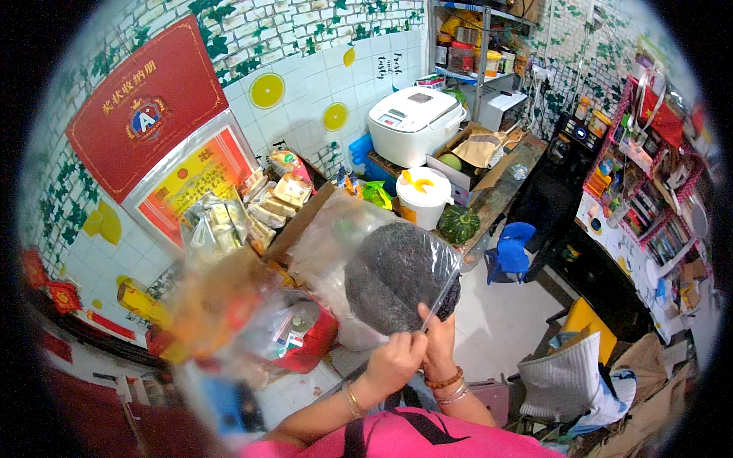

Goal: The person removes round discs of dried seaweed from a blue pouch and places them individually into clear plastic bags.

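A clear plastic bag (320, 246) spreads out in front of me. Inside it lies a large, round, dark disc (395, 275) that looks like dried seaweed. Past the bag's straight edge, a darker part of the disc shows at the right. My left hand (398, 356) has its fingers closed on the near corner of that edge. Right beside it, touching, my right hand (440, 339) grips the same edge with its thumb on top, close under the disc. The fingertips of both hands are partly hidden.
To the left stands a red bag (320, 338) with packets inside. Wrapped packets (269, 212) fill a cardboard box. Beyond are a white lidded bucket (424, 194), a green pumpkin (458, 224) and a white rice cooker (415, 126). A blue chair (512, 252) stands right.
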Available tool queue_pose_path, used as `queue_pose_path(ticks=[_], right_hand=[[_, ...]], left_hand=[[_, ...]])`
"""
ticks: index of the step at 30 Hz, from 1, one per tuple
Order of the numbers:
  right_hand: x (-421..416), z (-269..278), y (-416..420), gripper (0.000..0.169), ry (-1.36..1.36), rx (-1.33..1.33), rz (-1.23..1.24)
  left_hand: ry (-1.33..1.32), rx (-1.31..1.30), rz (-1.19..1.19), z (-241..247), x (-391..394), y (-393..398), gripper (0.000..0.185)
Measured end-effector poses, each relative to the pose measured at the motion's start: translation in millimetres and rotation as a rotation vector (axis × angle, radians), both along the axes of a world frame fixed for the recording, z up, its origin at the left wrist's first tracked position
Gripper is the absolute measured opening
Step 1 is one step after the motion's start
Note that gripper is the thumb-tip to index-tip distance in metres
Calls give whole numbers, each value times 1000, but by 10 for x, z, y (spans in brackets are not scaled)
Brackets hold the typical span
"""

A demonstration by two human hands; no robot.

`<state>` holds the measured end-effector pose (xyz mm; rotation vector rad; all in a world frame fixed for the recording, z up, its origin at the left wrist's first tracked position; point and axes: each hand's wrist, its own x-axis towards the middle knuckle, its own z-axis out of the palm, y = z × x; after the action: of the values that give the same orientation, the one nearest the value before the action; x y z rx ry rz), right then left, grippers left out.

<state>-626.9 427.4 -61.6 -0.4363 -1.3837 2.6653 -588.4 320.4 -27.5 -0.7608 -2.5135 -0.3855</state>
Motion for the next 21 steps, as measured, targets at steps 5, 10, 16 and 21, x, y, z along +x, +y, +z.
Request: queue_pose_path(ticks=[5, 10, 16, 21], right_hand=[[30, 1, -1, 57, 148, 220, -17], [147, 22, -150, 63, 343, 562, 27], [111, -86, -23, 52, 372, 968, 228], [18, -274, 158, 49, 622, 1433, 126]], left_hand=[[90, 256, 171, 303, -224, 17, 26], [120, 92, 239, 434, -455, -13, 46], [277, -41, 46, 316, -382, 88, 48], [331, 48, -195, 141, -218, 292, 46]])
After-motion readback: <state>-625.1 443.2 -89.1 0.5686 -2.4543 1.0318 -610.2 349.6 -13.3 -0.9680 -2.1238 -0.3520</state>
